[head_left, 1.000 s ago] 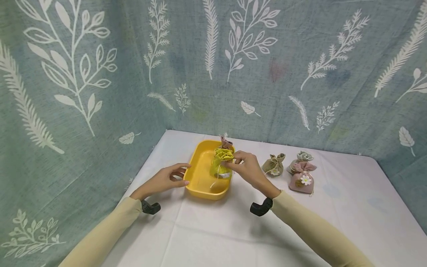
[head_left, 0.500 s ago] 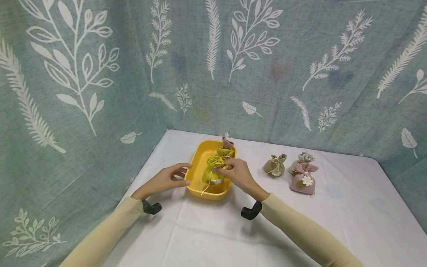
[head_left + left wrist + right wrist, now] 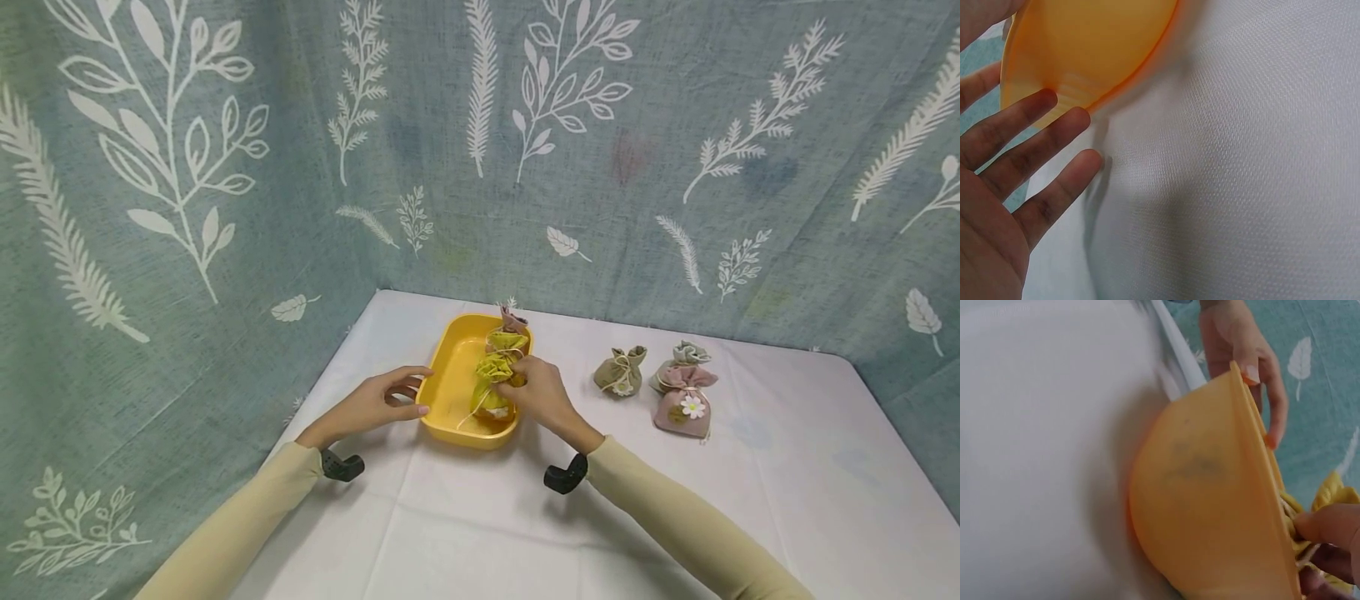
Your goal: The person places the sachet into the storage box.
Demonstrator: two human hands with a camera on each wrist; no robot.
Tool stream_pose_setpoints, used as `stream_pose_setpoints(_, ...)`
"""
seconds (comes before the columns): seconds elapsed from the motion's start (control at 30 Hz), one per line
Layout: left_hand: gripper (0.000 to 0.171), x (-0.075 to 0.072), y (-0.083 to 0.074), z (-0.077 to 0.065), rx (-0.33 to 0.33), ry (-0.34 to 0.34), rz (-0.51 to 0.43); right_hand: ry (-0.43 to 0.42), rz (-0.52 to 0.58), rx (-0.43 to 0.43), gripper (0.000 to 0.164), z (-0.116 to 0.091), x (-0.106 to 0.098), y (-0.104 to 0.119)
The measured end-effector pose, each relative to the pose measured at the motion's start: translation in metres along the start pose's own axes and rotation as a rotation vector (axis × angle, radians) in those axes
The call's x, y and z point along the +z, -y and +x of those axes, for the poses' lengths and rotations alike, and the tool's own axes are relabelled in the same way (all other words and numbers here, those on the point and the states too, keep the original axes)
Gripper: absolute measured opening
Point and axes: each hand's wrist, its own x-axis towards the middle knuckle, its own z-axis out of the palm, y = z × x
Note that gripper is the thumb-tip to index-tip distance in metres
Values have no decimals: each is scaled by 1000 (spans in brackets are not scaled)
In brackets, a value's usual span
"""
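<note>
A yellow plastic bin point(image 3: 450, 400) stands on the white-covered table. My right hand point(image 3: 542, 396) pinches the gathered neck of a yellow-green drawstring pouch point(image 3: 491, 392) inside its near right part; the right wrist view shows thumb and fingers on the yellow cloth point(image 3: 1329, 490) past the rim. Directly behind that pouch is another yellow-green pouch point(image 3: 507, 340), partly hidden. A brownish-pink pouch point(image 3: 512, 318) stands at the bin's far right corner. My left hand point(image 3: 375, 402) touches the bin's left side, its fingers point(image 3: 1035, 112) spread and nearly straight in the left wrist view.
To the right of the bin stand an olive pouch point(image 3: 619, 372), a pink pouch with a white flower point(image 3: 682, 408) and a grey-green pouch point(image 3: 691, 353) behind it. A patterned teal curtain point(image 3: 585, 192) borders the table at the back and left.
My right hand has brought the yellow-green pouch forward and down into the bin, in front of the other yellow-green one, then slightly right. The left hand stays at the bin's side.
</note>
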Motion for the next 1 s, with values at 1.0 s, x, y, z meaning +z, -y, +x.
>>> stream_pose_setpoints(1.0, 74, 1, -6, 0, -12, 17, 3, -104, 84, 44, 36, -55, -118, -70)
